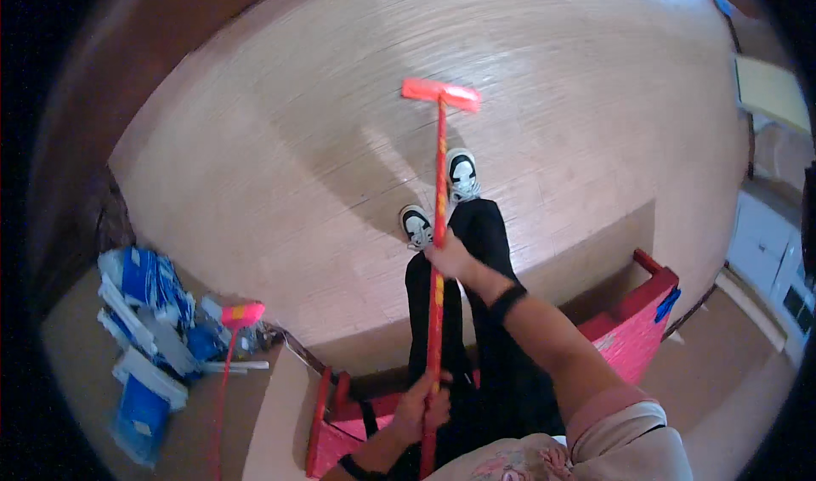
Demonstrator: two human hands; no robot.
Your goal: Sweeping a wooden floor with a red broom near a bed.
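Both my hands grip the red, yellow-marked pole of a long-handled floor tool [441, 162], a broom or mop. My right hand [454, 256] is wrapped round the middle of the pole, above my knees. Lower down, near my body, my left hand [424, 401] holds it close to its near end. The wide pink-red head [441, 93] rests on or just over the pale floor [574, 130], beyond my black and white shoes [463, 170]. Its exact contact with the floor cannot be told.
A red wooden bench [637, 334] stands behind my legs, with a blue item on its right end. At the left lie blue and white packaging pieces [143, 283] beside a second pink-headed broom [243, 314]. White cabinets [762, 242] stand at the far right.
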